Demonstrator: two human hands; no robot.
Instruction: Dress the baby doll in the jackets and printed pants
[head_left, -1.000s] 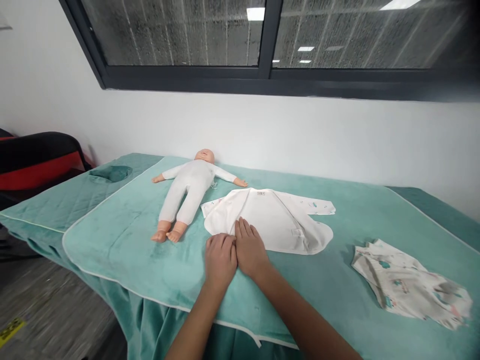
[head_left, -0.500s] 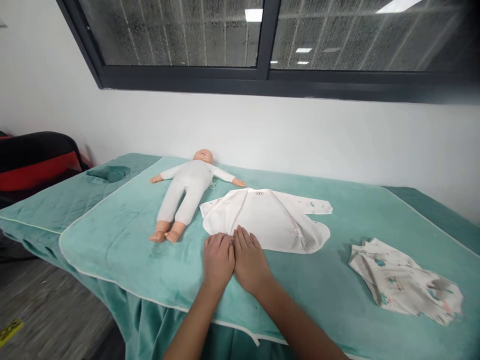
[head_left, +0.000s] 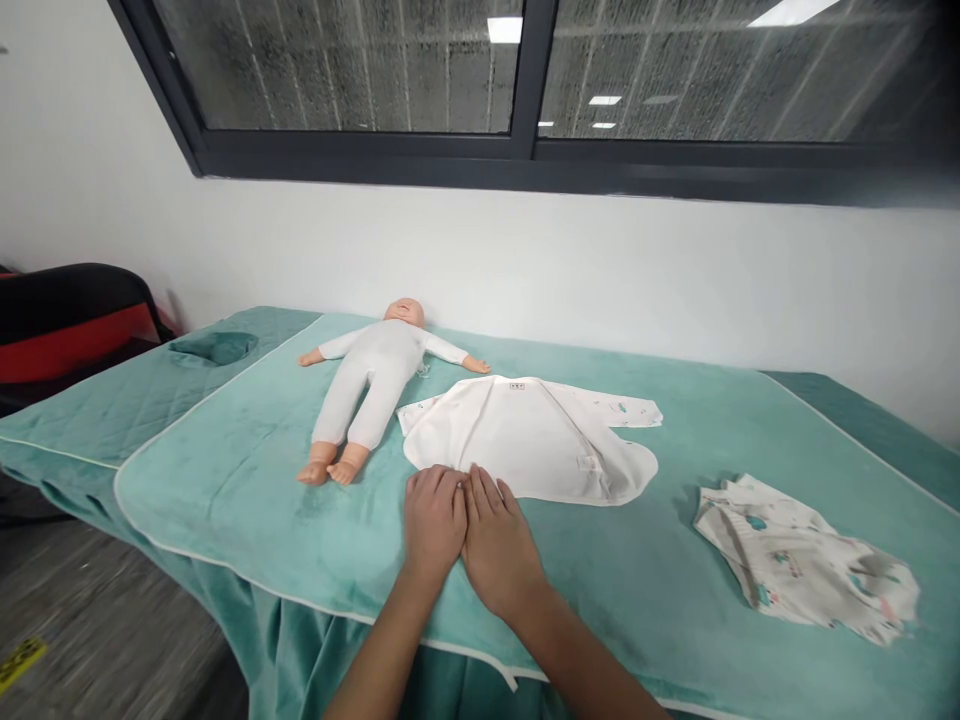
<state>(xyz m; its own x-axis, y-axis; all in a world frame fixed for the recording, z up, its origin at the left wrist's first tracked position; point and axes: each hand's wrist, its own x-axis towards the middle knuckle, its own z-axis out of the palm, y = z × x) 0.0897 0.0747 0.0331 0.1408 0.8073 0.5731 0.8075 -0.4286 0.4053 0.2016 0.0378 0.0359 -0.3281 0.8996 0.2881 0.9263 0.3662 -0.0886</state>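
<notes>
My left hand [head_left: 433,518] and my right hand [head_left: 501,545] rest side by side and touching on the mat, at the lower left edge of a white baby shirt [head_left: 510,435]. The right hand's fingers lie stretched out and flat; the left hand's are slightly bent, their tips partly hidden. Neither visibly holds anything. The shirt is spread out flat, one patterned sleeve reaching right. Left of it a baby doll [head_left: 379,360] in a white bodysuit lies on its back, arms out, head toward the wall.
A crumpled white garment with a printed pattern [head_left: 806,565] lies at the right. A green plush mat [head_left: 247,470] with a pale border covers the table. Behind stand a white wall [head_left: 600,270] and a dark-framed window [head_left: 523,150]. A black and red chair [head_left: 82,320] is at far left.
My right hand has drawn slightly down and left, still against my left hand. The doll, the shirt and the crumpled garment stay in place.
</notes>
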